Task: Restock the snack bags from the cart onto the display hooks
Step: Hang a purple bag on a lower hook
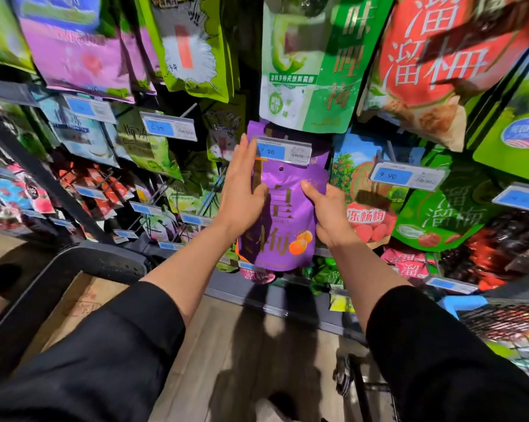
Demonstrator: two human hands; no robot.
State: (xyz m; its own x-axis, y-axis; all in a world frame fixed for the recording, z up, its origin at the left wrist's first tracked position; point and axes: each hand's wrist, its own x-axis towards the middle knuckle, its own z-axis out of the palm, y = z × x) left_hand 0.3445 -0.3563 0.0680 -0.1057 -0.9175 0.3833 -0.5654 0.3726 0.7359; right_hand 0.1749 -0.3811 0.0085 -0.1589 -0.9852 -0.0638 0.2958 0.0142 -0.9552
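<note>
Just below the blue-and-white price tag strip [283,152] at the tip of a display hook, a glossy purple foil snack bag with gold lettering [283,205] was held against the rack. Its right edge was pinched by the right hand [328,214], thumb on the front; the left hand [242,190] was laid flat along its left edge, fingers straight. The bag was judged light, soft and slippery, best gripped near the punched hole at its top.
</note>
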